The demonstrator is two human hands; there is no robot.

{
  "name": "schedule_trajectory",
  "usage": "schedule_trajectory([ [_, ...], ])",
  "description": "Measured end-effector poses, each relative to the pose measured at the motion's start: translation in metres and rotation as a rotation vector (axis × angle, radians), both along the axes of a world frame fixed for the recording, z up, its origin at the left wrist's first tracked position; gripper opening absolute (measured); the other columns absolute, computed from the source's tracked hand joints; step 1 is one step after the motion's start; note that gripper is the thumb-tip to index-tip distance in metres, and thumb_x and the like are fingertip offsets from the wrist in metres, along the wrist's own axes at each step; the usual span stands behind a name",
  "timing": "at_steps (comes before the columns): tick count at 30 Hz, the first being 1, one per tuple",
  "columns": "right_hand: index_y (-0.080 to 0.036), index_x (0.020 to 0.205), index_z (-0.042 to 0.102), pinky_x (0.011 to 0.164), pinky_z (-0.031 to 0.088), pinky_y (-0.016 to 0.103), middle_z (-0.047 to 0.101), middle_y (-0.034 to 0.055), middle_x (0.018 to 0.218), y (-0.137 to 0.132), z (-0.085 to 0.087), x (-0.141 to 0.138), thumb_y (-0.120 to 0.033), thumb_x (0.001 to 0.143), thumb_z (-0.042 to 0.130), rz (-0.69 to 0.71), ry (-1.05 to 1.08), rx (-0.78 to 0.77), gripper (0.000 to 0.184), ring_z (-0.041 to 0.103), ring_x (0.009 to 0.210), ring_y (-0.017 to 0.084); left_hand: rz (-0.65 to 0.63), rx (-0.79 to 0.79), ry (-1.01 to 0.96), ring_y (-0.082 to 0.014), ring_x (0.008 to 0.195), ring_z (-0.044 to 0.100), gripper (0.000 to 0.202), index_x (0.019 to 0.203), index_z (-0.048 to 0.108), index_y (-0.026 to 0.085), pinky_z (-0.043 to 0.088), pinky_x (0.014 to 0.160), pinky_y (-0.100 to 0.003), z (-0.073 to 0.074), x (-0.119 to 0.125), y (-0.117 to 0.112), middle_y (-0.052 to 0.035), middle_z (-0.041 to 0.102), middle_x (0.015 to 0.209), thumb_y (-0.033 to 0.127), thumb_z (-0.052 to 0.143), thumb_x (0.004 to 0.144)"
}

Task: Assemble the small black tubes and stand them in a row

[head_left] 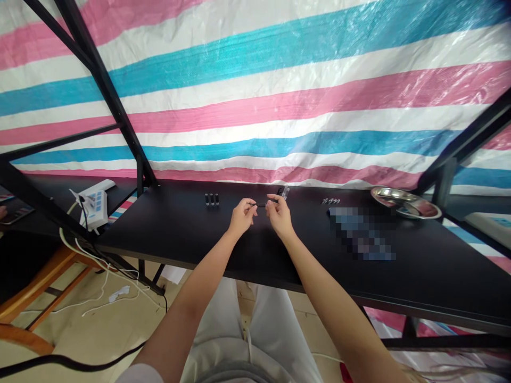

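Both my hands are stretched out over the black table. My left hand and my right hand are pinched shut on the two ends of a thin dark rod-like part, held level just above the table. A small clear piece sticks up behind my right hand. Three small black cylinders stand upright to the left of my hands. A few tiny metal parts lie to the right.
A metal dish sits at the table's back right. A white power strip with cables hangs at the left edge. Black frame bars cross left and right. A striped tarp hangs behind. A wooden chair stands at lower left.
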State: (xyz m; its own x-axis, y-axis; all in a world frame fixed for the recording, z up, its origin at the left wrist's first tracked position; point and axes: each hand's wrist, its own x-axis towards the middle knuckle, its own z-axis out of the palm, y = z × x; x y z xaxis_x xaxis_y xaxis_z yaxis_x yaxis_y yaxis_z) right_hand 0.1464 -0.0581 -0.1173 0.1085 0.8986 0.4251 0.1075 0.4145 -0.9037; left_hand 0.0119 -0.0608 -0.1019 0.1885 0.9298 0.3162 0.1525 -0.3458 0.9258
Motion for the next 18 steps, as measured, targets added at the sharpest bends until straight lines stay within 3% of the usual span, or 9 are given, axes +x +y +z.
schedule_trajectory([
  [9,-0.024,0.100,0.041,0.043,0.028,0.022,0.032,-0.0096,0.052,-0.0038,0.0073,-0.0064,-0.051,0.077,0.051,0.083,0.190,-0.033,0.037,0.031,0.043,0.007,0.196,0.225,0.357,-0.0101,0.063,0.056,0.015,0.095,0.051,0.022,0.040,0.065,-0.021,0.0033,-0.0026,-0.0052,0.0026,0.059,0.069,0.028,0.038,0.089],
  [18,-0.024,0.102,0.042,0.043,0.026,0.021,0.036,-0.0090,0.053,-0.0031,0.0044,-0.0083,-0.050,0.077,0.052,0.091,0.190,-0.038,0.037,0.033,0.044,0.007,0.294,0.179,0.426,-0.0129,0.061,0.053,0.036,0.068,0.048,0.020,0.038,0.063,-0.024,0.0063,-0.0002,-0.0064,0.0001,0.055,0.063,0.035,0.026,0.092],
])
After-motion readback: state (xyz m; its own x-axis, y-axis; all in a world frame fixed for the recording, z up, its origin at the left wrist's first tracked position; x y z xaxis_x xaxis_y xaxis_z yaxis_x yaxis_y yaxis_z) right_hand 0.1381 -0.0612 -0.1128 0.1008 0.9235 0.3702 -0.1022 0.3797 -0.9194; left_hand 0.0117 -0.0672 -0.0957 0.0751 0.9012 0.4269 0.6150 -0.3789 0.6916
